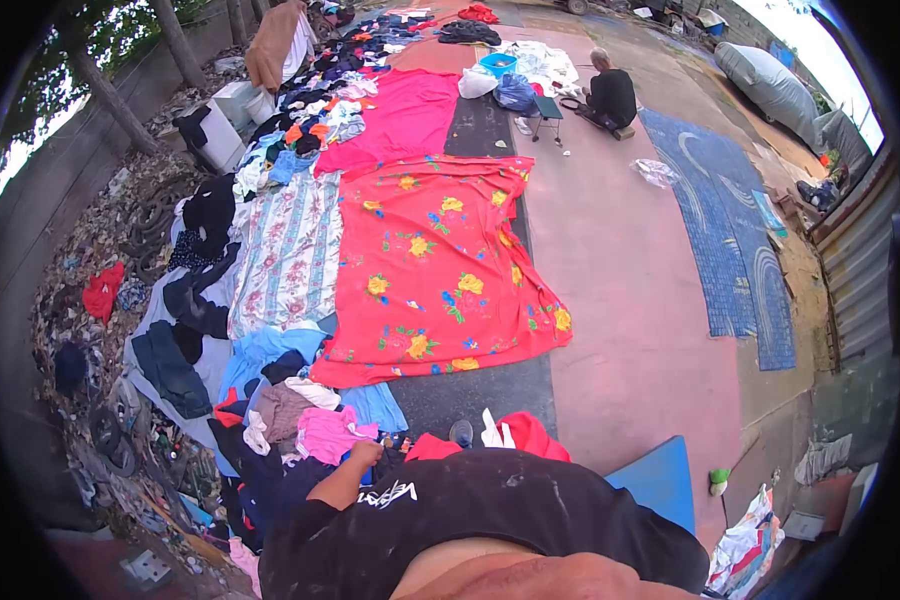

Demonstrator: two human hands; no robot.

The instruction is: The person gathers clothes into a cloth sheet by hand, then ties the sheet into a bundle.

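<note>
My left hand [366, 453] reaches down past my black shirt to the lower right edge of a pink garment [332, 432]. It looks closed on that edge, though the fingers show only in part. The pink garment lies on a heap of mixed clothes, touching a brown knit piece [288, 410] and a light blue cloth [373, 404]. My right hand is out of sight, hidden by my body or outside the picture. Just beyond my shirt lie a red cloth [533, 438] and a white piece [494, 430] whose kind I cannot make out.
Ahead lies a red flowered sheet [410, 280], with a pale floral cloth [288, 255] on its left. Clothes piles and littered ground run along the left. A person [611, 95] sits low at the back near a blue basin [498, 64]. Blue mats [715, 220] lie right.
</note>
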